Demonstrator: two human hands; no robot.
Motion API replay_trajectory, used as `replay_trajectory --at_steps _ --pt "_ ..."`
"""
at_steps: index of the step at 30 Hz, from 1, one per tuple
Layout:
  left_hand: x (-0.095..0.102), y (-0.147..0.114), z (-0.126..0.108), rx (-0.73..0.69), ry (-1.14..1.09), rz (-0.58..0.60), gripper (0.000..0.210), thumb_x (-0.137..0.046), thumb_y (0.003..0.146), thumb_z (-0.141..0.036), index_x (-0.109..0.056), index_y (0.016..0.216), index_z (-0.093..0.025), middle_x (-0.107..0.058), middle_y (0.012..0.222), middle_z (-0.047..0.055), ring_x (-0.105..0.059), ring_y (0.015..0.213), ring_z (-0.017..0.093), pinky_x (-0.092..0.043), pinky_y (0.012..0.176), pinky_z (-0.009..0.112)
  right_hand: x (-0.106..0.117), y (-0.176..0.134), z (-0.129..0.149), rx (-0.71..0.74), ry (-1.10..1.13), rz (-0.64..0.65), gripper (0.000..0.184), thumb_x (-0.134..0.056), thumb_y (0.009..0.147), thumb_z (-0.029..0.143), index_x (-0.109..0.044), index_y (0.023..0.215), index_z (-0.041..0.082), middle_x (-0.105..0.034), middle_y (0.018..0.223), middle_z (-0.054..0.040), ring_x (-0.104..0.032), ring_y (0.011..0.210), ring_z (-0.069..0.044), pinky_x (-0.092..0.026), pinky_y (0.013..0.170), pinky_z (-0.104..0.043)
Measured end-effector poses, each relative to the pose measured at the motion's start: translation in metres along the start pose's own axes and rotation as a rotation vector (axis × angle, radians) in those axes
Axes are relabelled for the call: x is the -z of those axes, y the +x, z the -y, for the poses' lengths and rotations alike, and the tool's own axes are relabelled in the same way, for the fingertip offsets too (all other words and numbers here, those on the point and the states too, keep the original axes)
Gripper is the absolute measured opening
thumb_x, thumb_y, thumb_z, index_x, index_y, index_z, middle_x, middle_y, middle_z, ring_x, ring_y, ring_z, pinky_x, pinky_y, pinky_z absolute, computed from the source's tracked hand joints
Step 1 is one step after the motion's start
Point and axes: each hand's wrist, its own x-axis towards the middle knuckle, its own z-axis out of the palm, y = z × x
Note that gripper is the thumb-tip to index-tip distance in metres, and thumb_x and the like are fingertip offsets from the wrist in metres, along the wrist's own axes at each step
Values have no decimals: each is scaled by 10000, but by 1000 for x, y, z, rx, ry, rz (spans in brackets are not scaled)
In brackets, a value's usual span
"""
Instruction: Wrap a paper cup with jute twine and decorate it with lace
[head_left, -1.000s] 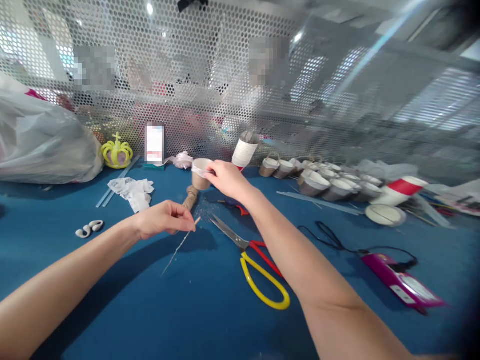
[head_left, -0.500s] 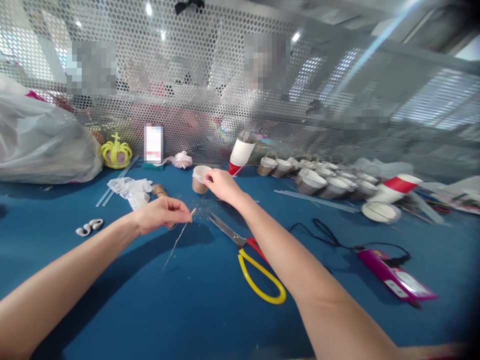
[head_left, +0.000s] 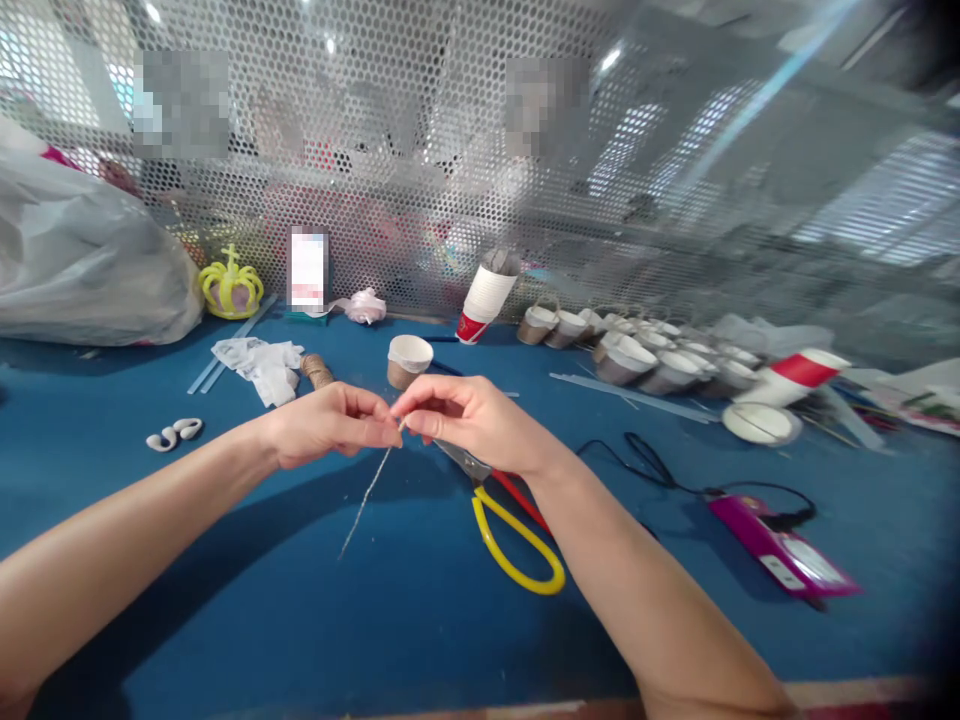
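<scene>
My left hand [head_left: 334, 425] pinches a thin, stiff-looking pale strand [head_left: 365, 502] between thumb and fingertips. Its long end slants down toward the table, and its short tan end sticks up at the fingertips. Closed in a pinch, my right hand [head_left: 472, 418] meets the left one at that tan end. Just behind the hands stands a small paper cup [head_left: 409, 362] with a brown lower band, touched by neither hand. Scissors [head_left: 517, 540] with yellow and red handles lie under my right wrist, their blades partly hidden. A spool of brown twine [head_left: 317, 371] rests beyond my left hand.
Several brown-banded cups [head_left: 626, 358] stand at the right back, beside a stack of paper cups [head_left: 489, 296]. A purple power bank-like device [head_left: 780, 550] with a black cable lies at right. White earbuds [head_left: 175, 434], a crumpled white cloth [head_left: 262, 368] and a yellow crown [head_left: 232, 287] are at left.
My right hand has let go of the small paper cup and come back toward me to the strand. The cup stays standing on the table. My left hand still holds the strand.
</scene>
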Motion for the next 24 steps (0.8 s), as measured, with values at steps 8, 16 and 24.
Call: replay_trajectory --at_steps 8,16,24 --pt "-1 -4 -10 -35 283 -97 226 -671 666 -344 -655 751 -135 -523 599 -37 -353 521 53 -229 472 201 -9 1 -5 -15 -93 -103 130 -543 836 292 -561 790 171 -546 654 21 -507 569 -95 -435 566 -233" --pt "-6 -4 -2 -114 344 -203 203 -615 697 -335 -621 719 -133 -524 608 -35 -403 549 70 -287 503 208 -13 -1 -9 3 -298 -162 128 -492 864 250 -547 780 170 -519 638 25 -457 547 -91 -381 531 -223" --pt "-13 -3 4 -175 376 -300 187 -594 689 -322 -593 688 -135 -523 606 -27 -420 569 83 -325 534 222 -14 -1 -10 72 -442 -196 132 -499 862 213 -549 751 163 -542 671 12 -453 576 -92 -368 549 -221"
